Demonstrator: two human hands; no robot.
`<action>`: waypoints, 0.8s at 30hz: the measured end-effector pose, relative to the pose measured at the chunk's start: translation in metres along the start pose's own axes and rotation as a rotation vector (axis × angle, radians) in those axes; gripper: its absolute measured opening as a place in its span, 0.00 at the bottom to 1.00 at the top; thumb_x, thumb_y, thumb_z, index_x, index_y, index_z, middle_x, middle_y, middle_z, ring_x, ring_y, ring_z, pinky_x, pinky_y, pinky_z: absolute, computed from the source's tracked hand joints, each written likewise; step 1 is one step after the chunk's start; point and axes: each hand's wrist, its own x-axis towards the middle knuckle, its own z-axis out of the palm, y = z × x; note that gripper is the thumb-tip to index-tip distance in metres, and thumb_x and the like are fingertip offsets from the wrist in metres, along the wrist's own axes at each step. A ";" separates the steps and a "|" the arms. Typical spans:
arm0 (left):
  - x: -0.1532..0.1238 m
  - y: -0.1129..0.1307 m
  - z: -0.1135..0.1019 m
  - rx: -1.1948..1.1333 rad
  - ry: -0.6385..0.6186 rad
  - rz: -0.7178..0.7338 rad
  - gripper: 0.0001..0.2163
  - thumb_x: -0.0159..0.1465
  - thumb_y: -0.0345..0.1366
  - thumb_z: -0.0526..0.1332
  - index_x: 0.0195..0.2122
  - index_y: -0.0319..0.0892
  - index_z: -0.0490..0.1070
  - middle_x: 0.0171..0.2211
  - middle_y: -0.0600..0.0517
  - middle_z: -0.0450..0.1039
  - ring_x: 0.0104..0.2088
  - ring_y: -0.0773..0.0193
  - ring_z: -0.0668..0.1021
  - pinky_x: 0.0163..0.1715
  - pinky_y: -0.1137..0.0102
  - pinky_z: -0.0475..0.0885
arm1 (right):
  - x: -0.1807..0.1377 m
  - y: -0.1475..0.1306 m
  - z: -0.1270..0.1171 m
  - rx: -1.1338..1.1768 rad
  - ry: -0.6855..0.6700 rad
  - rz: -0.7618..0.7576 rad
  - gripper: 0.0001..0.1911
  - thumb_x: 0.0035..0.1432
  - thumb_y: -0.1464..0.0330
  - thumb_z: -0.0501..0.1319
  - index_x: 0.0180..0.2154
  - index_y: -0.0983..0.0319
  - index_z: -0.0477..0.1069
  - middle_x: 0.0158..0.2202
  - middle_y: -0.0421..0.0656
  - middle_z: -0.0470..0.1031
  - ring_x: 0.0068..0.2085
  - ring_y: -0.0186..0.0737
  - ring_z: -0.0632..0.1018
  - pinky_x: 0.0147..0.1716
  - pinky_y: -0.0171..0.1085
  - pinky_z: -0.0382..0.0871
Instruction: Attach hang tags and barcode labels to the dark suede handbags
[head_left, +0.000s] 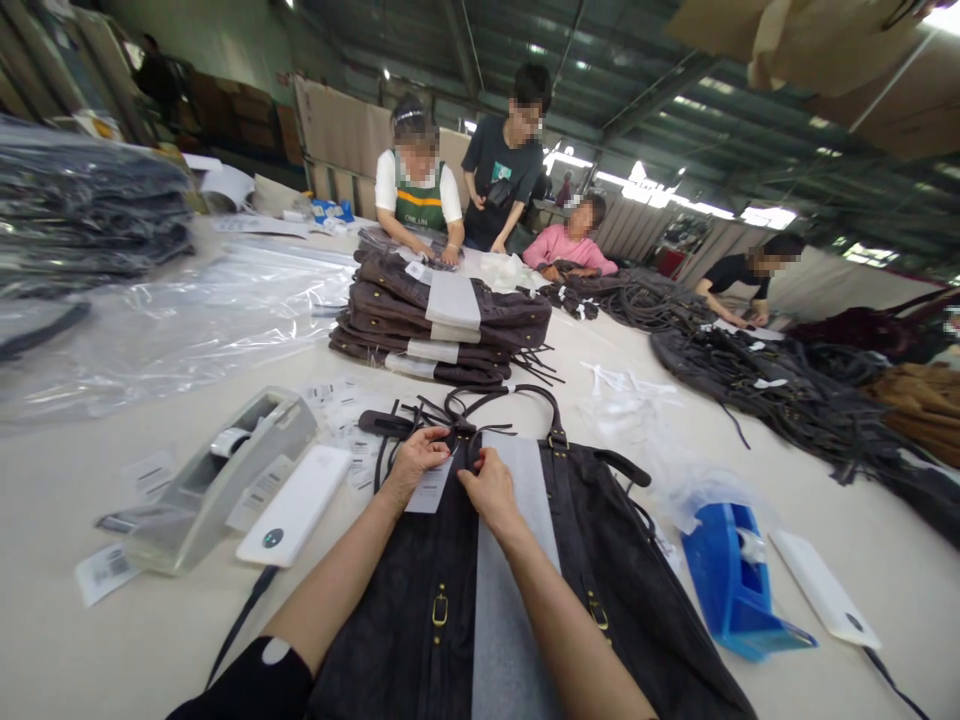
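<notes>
"Fingers first: what are yours doing?"

"On my left hand, thumb and fingers are pinched on a white paper tag. My right hand sits just beside it, fingertips pressed together at the tag's upper right corner. Whether they grip a cord or the tag's string, I cannot tell."

"What lies under them?"

"A dark suede bag, flat on the table. Its long axis runs from my chest straight away to my fingers, so both hands rest at its far, top end. A white tissue strip follows that axis, beside my right forearm. Just beyond my fingertips lie the bag's handles and thin cords, almost touching both hands."

"And around?"

"Left of my left hand are a white slab and a grey tape dispenser among loose labels. Well off to the right of my right hand is a blue tape dispenser. Farther past my fingers sits a stack of brown bags. Behind it stand co-workers, one in a green apron with hands on the stack."
</notes>
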 end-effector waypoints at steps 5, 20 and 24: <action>0.000 0.003 -0.005 -0.105 0.064 0.007 0.22 0.40 0.32 0.69 0.39 0.37 0.69 0.35 0.51 0.73 0.30 0.72 0.72 0.31 0.77 0.67 | 0.007 0.003 0.002 0.045 -0.111 0.015 0.15 0.47 0.75 0.56 0.39 0.66 0.71 0.33 0.45 0.74 0.36 0.42 0.74 0.36 0.36 0.66; 0.001 0.001 -0.006 -0.003 0.072 0.025 0.22 0.40 0.34 0.68 0.38 0.37 0.69 0.38 0.48 0.72 0.32 0.70 0.73 0.34 0.73 0.68 | -0.102 -0.001 -0.026 -0.541 -0.607 -1.000 0.07 0.49 0.70 0.55 0.33 0.61 0.68 0.34 0.42 0.70 0.30 0.37 0.71 0.25 0.34 0.60; -0.001 -0.004 -0.002 0.190 0.043 0.053 0.21 0.43 0.35 0.66 0.39 0.36 0.66 0.29 0.51 0.72 0.28 0.68 0.73 0.30 0.72 0.68 | -0.101 -0.010 -0.037 -0.368 -0.488 -0.997 0.10 0.51 0.73 0.53 0.36 0.61 0.68 0.37 0.41 0.71 0.29 0.34 0.71 0.25 0.33 0.62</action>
